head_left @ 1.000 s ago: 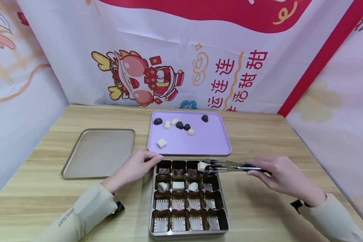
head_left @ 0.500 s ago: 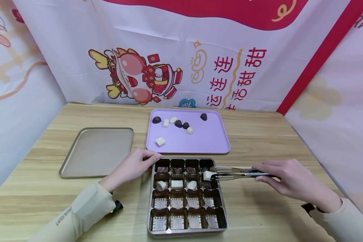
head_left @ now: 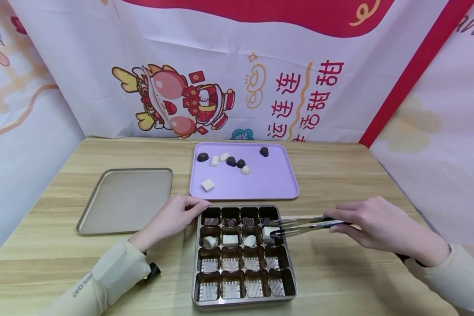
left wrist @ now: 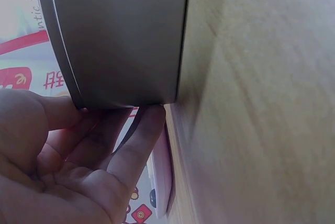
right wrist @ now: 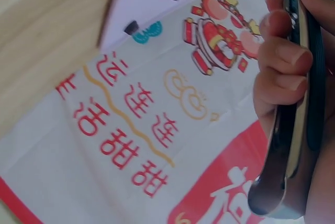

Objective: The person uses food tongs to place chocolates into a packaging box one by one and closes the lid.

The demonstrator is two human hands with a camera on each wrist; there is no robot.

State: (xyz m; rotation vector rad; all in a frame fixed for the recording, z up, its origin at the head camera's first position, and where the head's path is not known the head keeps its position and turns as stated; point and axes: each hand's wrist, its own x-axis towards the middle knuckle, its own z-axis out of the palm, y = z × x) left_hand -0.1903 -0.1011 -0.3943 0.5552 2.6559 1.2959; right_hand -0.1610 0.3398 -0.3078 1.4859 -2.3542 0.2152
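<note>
A square metal tin (head_left: pixel 245 303) with a divided dark insert stands on the table. My left hand (head_left: pixel 177 219) holds its far left corner; thumb and fingers meet the tin's wall (left wrist: pixel 120 41) in the left wrist view. In my right hand (head_left: pixel 373 226) is a pair of metal tongs (head_left: pixel 308 224) with fork-like tips. Those tips reach over the tin's right side. By them, a white chocolate (head_left: pixel 267 232) sits in the rightmost compartment of the second row; whether the tips still touch it is unclear. Dark chocolates (head_left: pixel 211 220) fill the farthest row, with white ones (head_left: pixel 230 240) in front.
Behind the tin lies a purple tray (head_left: pixel 256 186) with several dark and white chocolates scattered on it. A flat, bronze-coloured tray (head_left: pixel 130 197) is to the left. A printed cloth (head_left: pixel 292 26) hangs along the table's far edge.
The tongs have moved from the farthest row toward me, lowering the white chocolate into the second row's rightmost compartment. My left hand stays at the tin's corner.
</note>
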